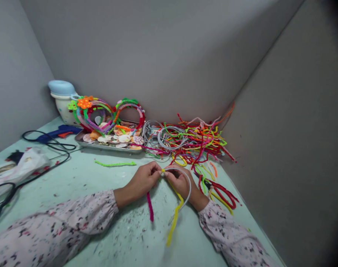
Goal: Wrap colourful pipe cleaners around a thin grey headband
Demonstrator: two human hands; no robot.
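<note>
My left hand (146, 178) is closed in a pinch at one end of a thin grey wire hoop (190, 185), where a bit of yellow is wrapped round it. The fingertips of my right hand (185, 185) pinch the yellow pipe cleaner (174, 222) right beside that wrap, and its long tail hangs down over the table. The hoop curves over my right hand and down. Below my left hand dangles a magenta pipe cleaner (150, 207); whether the fingers hold its upper end is hidden.
A metal tray (110, 147) holds shells and several wrapped headbands (102, 122). Right of it lie grey wire hoops (171, 137) and a pile of pipe cleaners (204, 137). Red-handled scissors (227, 193), a green pipe cleaner (115, 164), a blue glue gun (57, 132), black cable (65, 155) and lidded container (63, 104) surround.
</note>
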